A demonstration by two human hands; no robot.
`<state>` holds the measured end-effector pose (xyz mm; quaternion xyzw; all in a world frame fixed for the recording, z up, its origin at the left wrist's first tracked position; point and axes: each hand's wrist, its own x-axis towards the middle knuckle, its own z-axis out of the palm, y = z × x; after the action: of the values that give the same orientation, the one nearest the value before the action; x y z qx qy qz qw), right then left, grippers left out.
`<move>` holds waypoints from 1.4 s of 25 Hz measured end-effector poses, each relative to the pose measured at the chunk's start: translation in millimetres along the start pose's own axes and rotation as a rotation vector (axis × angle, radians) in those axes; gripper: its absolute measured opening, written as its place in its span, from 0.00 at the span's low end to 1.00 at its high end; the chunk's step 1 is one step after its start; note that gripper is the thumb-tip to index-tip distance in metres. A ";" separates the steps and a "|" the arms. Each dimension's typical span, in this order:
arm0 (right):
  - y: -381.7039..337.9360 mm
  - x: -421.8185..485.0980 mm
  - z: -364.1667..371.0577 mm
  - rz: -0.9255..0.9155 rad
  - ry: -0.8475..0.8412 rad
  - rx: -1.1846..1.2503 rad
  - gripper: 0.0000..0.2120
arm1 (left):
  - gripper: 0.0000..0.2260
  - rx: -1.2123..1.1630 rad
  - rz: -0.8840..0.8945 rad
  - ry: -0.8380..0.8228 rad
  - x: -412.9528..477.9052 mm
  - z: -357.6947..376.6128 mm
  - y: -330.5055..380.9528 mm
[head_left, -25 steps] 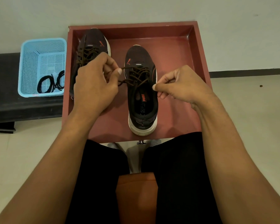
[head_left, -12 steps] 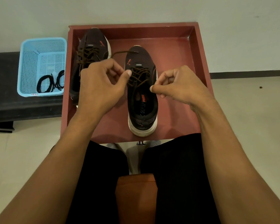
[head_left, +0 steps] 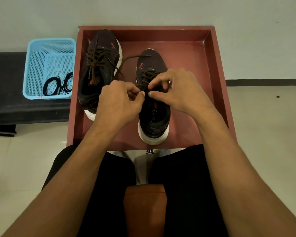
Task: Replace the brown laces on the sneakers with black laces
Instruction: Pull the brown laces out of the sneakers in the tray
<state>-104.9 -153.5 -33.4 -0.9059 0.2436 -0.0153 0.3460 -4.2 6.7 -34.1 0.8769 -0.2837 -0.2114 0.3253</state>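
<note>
Left hand [head_left: 120, 100] and right hand [head_left: 179, 93] are close together, with the thumb tips almost touching. Each one pinches the brown lace [head_left: 135, 57] between thumb and forefinger, at the top crossings of the sneaker [head_left: 152, 64] that lies directly under them. One free end of this lace runs away from my left knuckles and rests across the toe. I judge that I am at the unlacing step, and only at its beginning.

Several things can go wrong from here:
- Neither hand holds the sneaker down. If the lace sticks in an eyelet and I pull, the whole shoe may lift or slide in the red tray [head_left: 217, 65].
- My fingers cover the crossing, so I cannot tell whether a knot remains there. If one does, pulling on the wrong strand would tighten it.
- The free end passes near the second sneaker [head_left: 99, 65], which lies just beyond my left hand and is also laced in brown. A quick pull could drag this end into those loops.

The black laces [head_left: 58, 85] lie well apart, far to the outside of my left hand, in the blue basket [head_left: 50, 41]. They are coiled together, and I think they may tangle when I lift them.
</note>
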 end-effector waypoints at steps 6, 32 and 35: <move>-4.6 6.2 7.5 0.023 0.028 -0.012 0.07 | 0.06 -0.217 -0.157 -0.110 7.4 -3.4 -8.2; 2.9 -2.6 -12.0 -0.054 0.062 -0.061 0.02 | 0.06 -0.207 -0.135 -0.065 7.2 -3.0 -8.2; 17.1 -5.3 -19.8 0.040 0.119 -0.041 0.02 | 0.06 -0.225 -0.142 -0.067 7.1 -3.8 -8.5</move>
<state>-120.8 -174.3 -28.5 -0.9053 0.2819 -0.0571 0.3126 6.4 9.2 -38.7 0.8452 -0.2061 -0.2937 0.3961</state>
